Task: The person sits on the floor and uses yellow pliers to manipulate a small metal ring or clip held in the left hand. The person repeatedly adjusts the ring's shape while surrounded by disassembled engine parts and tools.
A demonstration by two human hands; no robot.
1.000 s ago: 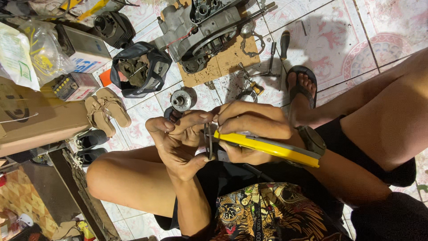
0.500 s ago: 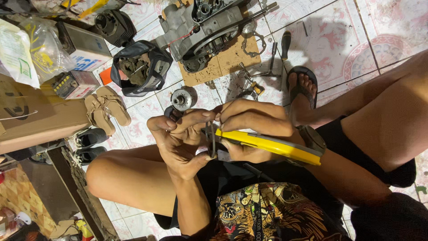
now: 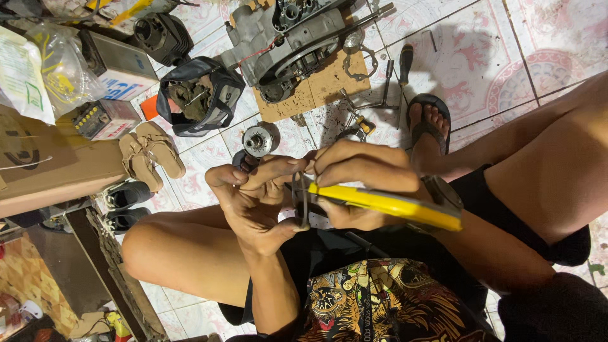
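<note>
Gripping yellow-handled pliers (image 3: 386, 204), your right hand (image 3: 364, 180) is closed around the handles, which run back toward your wrist, while the dark jaws point left into the gap between your two hands. Your left hand (image 3: 256, 199) meets them there: thumb and fingers are pinched narrowly around a small dark part (image 3: 303, 202) right at the pliers' tip, though the part is too hidden to name. Both hands hover above your lap, between your bent knees. Just beyond your knuckles a round metal gear part (image 3: 256, 140) lies on the tiled floor (image 3: 506, 57). Farther out sit a pair of tan sandals (image 3: 151, 155), a black bag (image 3: 199, 95), and an engine casing (image 3: 297, 38) on cardboard (image 3: 329, 82).
</note>
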